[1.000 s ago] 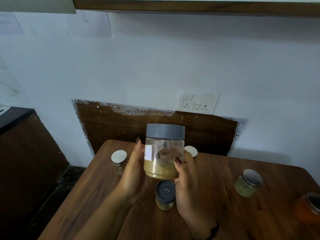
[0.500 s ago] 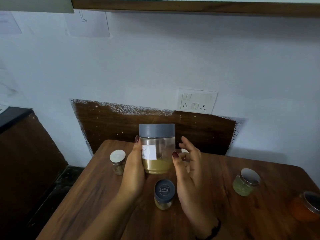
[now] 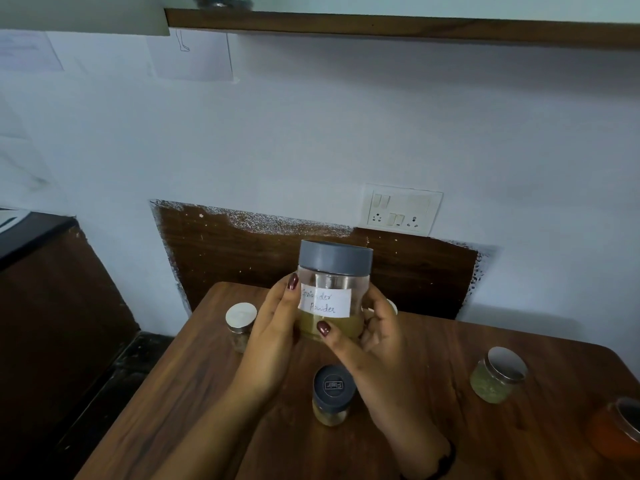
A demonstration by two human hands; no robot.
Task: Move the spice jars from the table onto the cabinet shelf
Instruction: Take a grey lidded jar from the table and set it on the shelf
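Note:
I hold a clear jar with a grey lid (image 3: 334, 282) above the wooden table (image 3: 194, 375), its white handwritten label facing me and yellow-green powder in its lower part. My left hand (image 3: 273, 337) grips its left side and my right hand (image 3: 374, 344) grips its right side and bottom. Below my hands a small jar with a dark lid (image 3: 333, 393) stands on the table. A small silver-lidded jar (image 3: 240, 323) stands to the left, a green-filled jar (image 3: 497, 374) to the right, and an orange jar (image 3: 616, 431) sits at the right edge. The wooden shelf (image 3: 398, 27) runs overhead.
A wall socket plate (image 3: 400, 209) sits above a dark wood panel (image 3: 242, 258) behind the table. A dark counter (image 3: 31, 233) stands at the left. Papers (image 3: 194, 55) hang on the wall under the shelf. Another white lid peeks out behind my right hand.
The jar has been turned so its label faces me. My right hand let go half a second ago and now grips the jar again.

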